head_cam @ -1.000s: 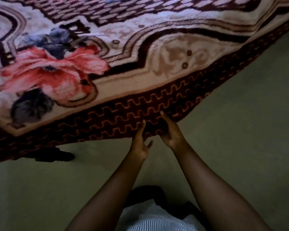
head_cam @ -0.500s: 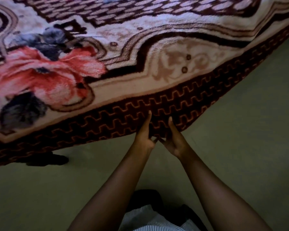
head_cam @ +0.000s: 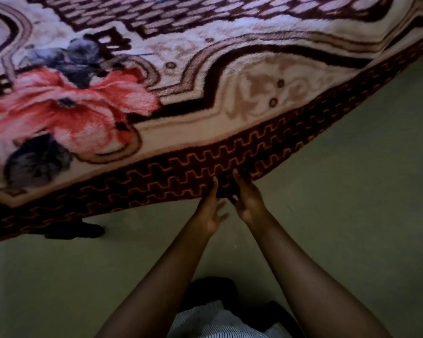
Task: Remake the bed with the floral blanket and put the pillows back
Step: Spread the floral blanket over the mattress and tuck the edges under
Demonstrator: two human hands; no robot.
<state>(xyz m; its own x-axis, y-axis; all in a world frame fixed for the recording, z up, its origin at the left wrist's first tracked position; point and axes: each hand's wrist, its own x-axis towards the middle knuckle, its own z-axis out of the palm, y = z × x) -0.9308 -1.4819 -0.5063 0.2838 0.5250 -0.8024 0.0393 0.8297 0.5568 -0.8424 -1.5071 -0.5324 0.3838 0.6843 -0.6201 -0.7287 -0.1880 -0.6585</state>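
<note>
Floral blanket (head_cam: 205, 69) — cream ground, with a coral-red poppy and grey-blue blooms up-left of the left hand (head_cam: 209, 211); a maroon-and-white check field farther up. Border (head_cam: 156, 176) at the right hand (head_cam: 248, 203): dark maroon with orange zigzag lines. Floor (head_cam: 352, 191) beside both hands: pale olive. Garment (head_cam: 217, 325) below the wrists — white with fine dark stripes.

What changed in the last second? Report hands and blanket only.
The left hand and right hand slid closer together along the blanket's dark border, almost touching now. Nothing clearly taken or released. The blanket stays spread out, both hands' fingers against its hanging edge.
</note>
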